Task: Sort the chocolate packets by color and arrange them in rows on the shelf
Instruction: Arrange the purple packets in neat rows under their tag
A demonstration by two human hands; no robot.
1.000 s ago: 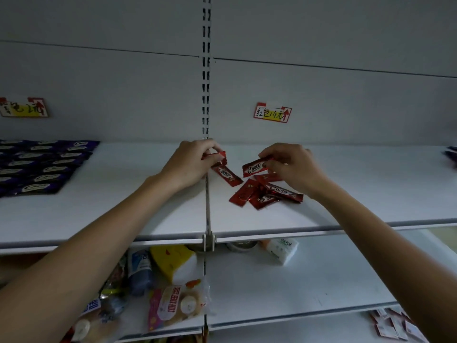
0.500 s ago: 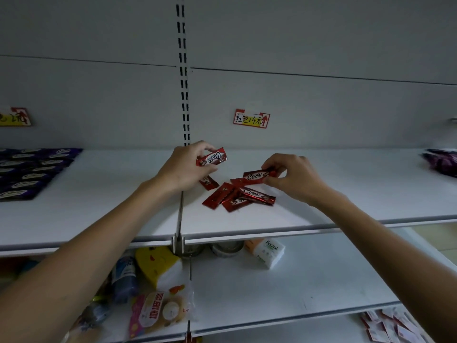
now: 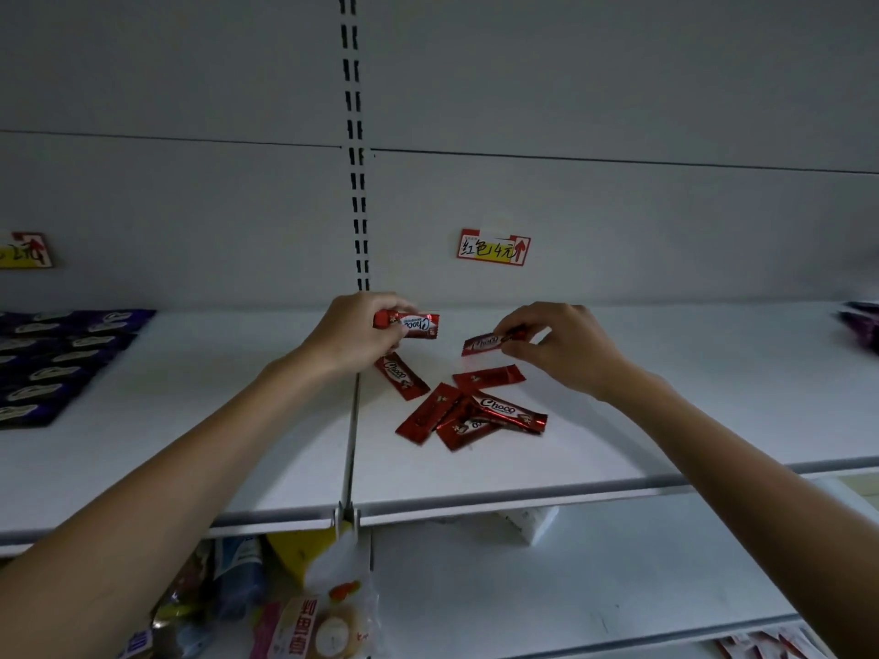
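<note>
At lower centre of the frame, five loose red packets (image 3: 471,411) lie scattered and partly overlapping on the shelf (image 3: 618,420). Since half a second ago, I note the second red packet (image 3: 483,344) lifted clear of that scatter. My left hand (image 3: 349,332), fingers curled, pinches the first red packet (image 3: 413,324) level above the shelf. My right hand (image 3: 566,347) pinches the second by one end. At mid left, purple packets (image 3: 52,363) lie in rows. The price label (image 3: 493,247) sits on the back wall.

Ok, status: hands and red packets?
Left hand grips a red packet. Right hand pinches a second packet. Five more loose in a pile. No obstruction seen.
</note>
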